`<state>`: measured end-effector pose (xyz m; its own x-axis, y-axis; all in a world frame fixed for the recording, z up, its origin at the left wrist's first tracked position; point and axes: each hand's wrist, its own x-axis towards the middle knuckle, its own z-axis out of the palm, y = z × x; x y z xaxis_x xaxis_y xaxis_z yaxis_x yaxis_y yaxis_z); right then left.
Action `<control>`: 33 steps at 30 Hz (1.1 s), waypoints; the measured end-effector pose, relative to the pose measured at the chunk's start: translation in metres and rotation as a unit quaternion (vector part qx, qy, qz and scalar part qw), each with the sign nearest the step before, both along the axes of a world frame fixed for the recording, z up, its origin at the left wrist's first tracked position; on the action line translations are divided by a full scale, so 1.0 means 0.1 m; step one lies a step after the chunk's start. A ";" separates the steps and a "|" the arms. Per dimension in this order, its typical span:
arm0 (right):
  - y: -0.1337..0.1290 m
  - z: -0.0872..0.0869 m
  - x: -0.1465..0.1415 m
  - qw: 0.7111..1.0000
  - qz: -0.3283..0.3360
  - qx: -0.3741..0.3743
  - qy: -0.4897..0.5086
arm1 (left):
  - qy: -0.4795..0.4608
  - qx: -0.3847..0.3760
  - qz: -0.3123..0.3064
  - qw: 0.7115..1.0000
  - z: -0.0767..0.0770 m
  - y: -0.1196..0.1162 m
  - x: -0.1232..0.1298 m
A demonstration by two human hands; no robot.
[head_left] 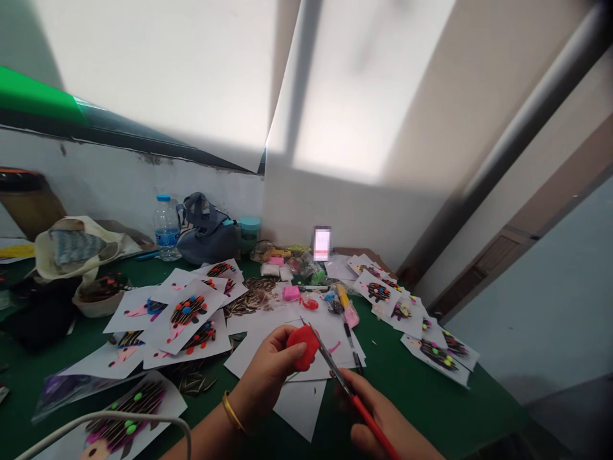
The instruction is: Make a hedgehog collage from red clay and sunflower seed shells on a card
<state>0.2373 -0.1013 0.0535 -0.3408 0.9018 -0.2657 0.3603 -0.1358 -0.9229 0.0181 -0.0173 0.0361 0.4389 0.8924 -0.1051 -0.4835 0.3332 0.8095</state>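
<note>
My left hand (275, 361), with a gold bangle at the wrist, pinches a flattened piece of red clay (303, 348) between thumb and fingers. My right hand (366, 409) is closed around red-handled scissors (335, 369), seen nearly edge-on. Their metal blades point up and left, with the tips at the clay's upper right edge. Whether the blades touch it I cannot tell. Under both hands lie white paper sheets (258, 358), one bearing a small pink strip (335, 347). A black pen (354, 350) lies just right of the clay.
Seed-covered hedgehog pictures (189, 313) overlap at left, and more pictures (426, 326) at right. Behind the sheets are loose striped seeds (253, 295), pink clay (290, 293) and bagged clay. A phone (322, 244), bottle (166, 233) and blue bag (205, 236) stand by the wall.
</note>
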 end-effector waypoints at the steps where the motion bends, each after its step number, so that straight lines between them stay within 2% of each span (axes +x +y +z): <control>1: 0.00 0.00 0.00 1.000 -0.003 -0.001 -0.006 | -0.001 0.002 -0.001 1.000 -0.01 0.00 0.00; 13: 0.02 -0.23 0.08 0.998 -0.030 0.049 -0.030 | 0.025 -0.014 -0.005 1.000 -0.01 0.00 0.01; 21: 0.05 -0.23 0.21 0.986 -0.099 0.047 -0.123 | 0.057 -0.030 -0.017 0.998 0.05 0.00 0.00; 24: 0.15 -0.20 0.36 0.952 -0.164 0.100 -0.238 | 0.056 -0.043 0.011 0.997 0.05 0.01 0.01; 27: 0.27 -0.24 0.61 0.888 -0.212 0.114 -0.392 | 0.052 -0.062 0.026 0.996 0.03 0.03 0.01; 29: 0.34 -0.33 0.81 0.848 -0.228 0.095 -0.468 | 0.046 -0.066 0.027 0.996 0.01 0.04 0.01; 33: 0.42 -0.57 1.08 0.815 -0.221 0.066 -0.533 | 0.045 -0.073 0.026 0.996 -0.01 0.05 0.00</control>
<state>0.3452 -0.0598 -0.0033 0.3848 0.9186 -0.0902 0.9090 -0.3941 -0.1358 0.0179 -0.0123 0.0351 0.3758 0.8857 -0.2725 -0.4304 0.4272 0.7952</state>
